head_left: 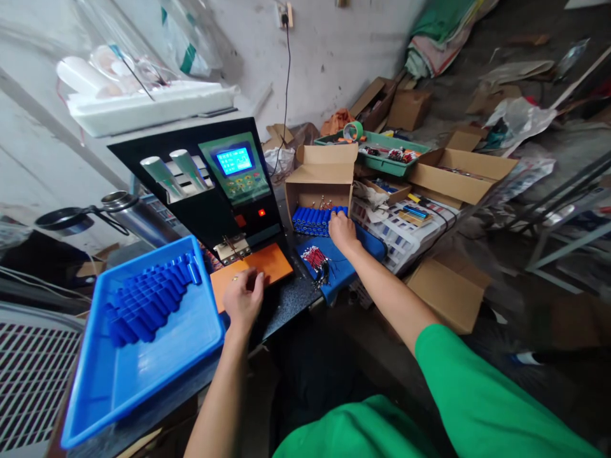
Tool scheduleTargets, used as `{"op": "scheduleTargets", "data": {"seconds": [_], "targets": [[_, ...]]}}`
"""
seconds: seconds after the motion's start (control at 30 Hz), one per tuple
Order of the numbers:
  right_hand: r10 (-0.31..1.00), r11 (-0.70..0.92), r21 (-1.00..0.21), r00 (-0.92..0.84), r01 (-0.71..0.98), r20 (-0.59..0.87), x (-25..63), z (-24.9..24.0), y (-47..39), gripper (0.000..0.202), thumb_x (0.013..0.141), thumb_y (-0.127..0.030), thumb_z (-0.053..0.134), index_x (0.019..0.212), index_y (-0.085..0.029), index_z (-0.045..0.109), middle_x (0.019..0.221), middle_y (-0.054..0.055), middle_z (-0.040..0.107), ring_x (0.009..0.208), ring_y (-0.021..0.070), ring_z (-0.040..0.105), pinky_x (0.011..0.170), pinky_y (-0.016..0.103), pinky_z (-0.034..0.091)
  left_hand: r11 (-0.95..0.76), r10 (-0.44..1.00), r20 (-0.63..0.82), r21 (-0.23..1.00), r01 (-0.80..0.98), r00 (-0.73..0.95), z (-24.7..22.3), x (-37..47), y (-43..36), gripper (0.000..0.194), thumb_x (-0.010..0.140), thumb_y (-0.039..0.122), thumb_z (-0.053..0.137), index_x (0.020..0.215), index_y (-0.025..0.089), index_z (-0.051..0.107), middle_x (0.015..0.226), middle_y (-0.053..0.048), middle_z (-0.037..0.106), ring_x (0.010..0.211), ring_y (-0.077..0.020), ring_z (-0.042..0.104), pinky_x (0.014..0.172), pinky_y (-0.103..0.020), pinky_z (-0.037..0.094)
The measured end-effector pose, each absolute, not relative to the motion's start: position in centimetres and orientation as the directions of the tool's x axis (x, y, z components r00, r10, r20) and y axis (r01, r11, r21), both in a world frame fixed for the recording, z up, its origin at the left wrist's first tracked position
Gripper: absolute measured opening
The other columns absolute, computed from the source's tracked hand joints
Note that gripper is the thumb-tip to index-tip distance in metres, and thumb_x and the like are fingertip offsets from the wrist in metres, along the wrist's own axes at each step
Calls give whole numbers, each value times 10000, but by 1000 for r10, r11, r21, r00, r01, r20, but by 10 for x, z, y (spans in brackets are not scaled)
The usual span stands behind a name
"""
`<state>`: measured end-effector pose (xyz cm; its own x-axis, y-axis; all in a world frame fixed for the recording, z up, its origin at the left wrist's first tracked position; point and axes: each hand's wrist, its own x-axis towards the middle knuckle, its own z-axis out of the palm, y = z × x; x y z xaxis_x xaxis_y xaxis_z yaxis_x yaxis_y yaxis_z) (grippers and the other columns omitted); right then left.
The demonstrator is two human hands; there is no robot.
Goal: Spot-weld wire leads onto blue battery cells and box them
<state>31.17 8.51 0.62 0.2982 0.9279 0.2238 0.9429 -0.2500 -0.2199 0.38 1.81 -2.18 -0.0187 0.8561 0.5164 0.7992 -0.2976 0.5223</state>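
My left hand [242, 298] rests at the front edge of an orange board [273, 263], below the spot-welding head [232, 248] of a black machine [191, 191]. Its fingers are curled in, and anything under them is hidden. With my right arm stretched out, my right hand [342, 230] is closed at the right end of stacked blue battery cells [310, 219] in an open cardboard box [321, 156]. The fingertips appear to grip a cell there, partly hidden by the hand. A bundle of red and black wire leads [316, 262] lies on a blue surface in front of the box.
On the left stands a blue tray [157, 366] with rows of blue cells [147, 296]. Behind it is a steel flask [138, 216]. A green crate [394, 166], a white basket [396, 245] and further cardboard boxes [446, 289] crowd the right side.
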Motion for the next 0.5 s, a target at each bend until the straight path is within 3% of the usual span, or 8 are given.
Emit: {"op": "scheduleTargets", "data": {"seconds": [0.17, 0.3, 0.37, 0.5], "targets": [[920, -263, -273, 326, 925, 219, 312, 14, 82, 453, 994, -159, 419, 1419, -53, 533, 1202, 254, 669, 1084, 307, 681, 929, 378, 501, -316, 850, 526, 545, 777, -23, -21, 6, 17, 320, 897, 481, 565, 990, 206, 701, 922, -75, 744, 860, -231, 694, 781, -332, 510], [913, -132, -371, 258, 919, 315, 308, 5, 67, 468, 1001, -251, 465, 1444, -117, 534, 1285, 209, 653, 1096, 283, 668, 928, 351, 491, -320, 855, 519, 553, 769, -17, -22, 7, 17, 300, 898, 464, 572, 1002, 212, 695, 922, -71, 740, 848, -228, 691, 785, -335, 508], [933, -75, -440, 219, 895, 287, 304, -4, 63, 380, 995, -282, 489, 1315, -154, 649, 1227, 158, 696, 1074, 250, 671, 900, 311, 486, -317, 854, 520, 548, 774, -18, -23, 7, 17, 295, 900, 461, 572, 999, 211, 694, 926, -71, 739, 850, -227, 689, 789, -335, 505], [986, -110, -558, 160, 823, 42, 297, -22, 67, 220, 929, -277, 586, 898, -160, 770, 914, 87, 766, 892, 192, 691, 747, 239, 440, -313, 852, 523, 539, 782, -19, -23, 7, 17, 306, 904, 469, 565, 997, 206, 691, 930, -71, 741, 845, -224, 688, 784, -332, 501]]}}
